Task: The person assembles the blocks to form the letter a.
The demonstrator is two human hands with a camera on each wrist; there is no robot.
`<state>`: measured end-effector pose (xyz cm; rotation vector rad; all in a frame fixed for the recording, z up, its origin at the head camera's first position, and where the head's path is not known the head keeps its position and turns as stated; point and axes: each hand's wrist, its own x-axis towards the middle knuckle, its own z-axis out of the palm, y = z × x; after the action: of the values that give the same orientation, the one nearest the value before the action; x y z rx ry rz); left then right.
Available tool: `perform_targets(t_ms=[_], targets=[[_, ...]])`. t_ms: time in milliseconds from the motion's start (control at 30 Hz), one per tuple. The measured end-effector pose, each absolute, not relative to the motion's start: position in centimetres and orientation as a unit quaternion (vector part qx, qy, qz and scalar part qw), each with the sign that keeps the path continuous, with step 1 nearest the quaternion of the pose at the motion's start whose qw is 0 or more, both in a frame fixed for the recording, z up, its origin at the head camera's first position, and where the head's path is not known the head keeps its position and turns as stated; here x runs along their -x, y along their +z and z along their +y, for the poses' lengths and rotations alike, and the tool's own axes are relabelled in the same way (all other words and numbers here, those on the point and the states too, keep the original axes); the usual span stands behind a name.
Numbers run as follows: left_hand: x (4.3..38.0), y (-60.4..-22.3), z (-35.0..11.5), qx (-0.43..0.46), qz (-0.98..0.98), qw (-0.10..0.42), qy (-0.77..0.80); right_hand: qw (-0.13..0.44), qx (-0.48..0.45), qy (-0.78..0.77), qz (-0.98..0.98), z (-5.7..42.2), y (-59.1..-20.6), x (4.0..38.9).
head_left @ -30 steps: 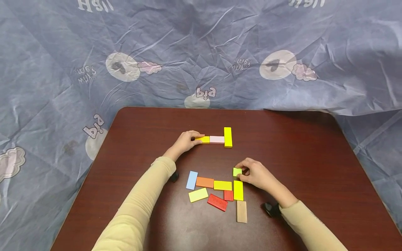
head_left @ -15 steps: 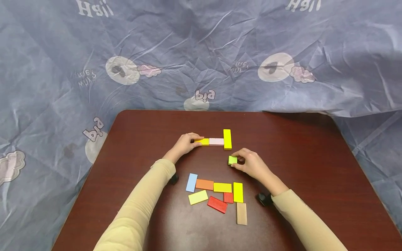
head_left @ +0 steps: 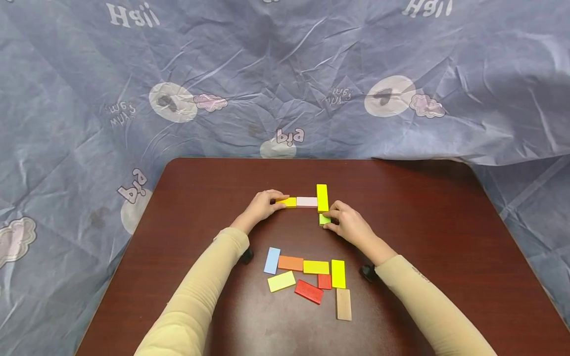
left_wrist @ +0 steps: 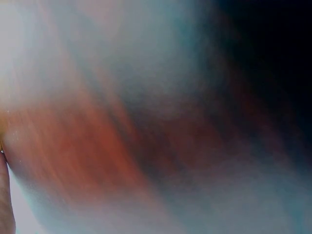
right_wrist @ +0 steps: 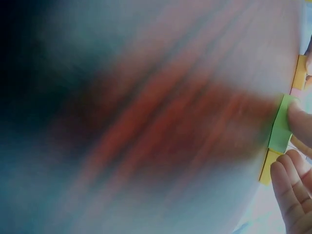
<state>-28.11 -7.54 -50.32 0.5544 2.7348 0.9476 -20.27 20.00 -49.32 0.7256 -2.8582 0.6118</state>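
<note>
Since half a second ago, the lime-green block (head_left: 323, 220) has moved toward the tabletop's (head_left: 423, 207) far edge, against a bright yellow block (head_left: 322, 198). It is small and square-topped, pinched and partly covered by the right hand (head_left: 350, 227). The left hand (head_left: 261, 204) pinches an amber block (head_left: 290, 202) touching a pink block (head_left: 307, 201). Toward the near edge lie a blue block (head_left: 272, 260), an orange block (head_left: 291, 263) and others.

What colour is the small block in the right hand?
Green. The small block in the right hand shows best in the right wrist view.
</note>
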Motion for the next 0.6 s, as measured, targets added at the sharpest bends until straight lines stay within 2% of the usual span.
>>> perform_targets(t_ms=[600], targets=[[28.21, -50.37, -7.58, -0.179, 0.924, 0.103, 0.322, 0.085, -0.246, 0.202, -0.944, 19.79, -49.38, 20.8]])
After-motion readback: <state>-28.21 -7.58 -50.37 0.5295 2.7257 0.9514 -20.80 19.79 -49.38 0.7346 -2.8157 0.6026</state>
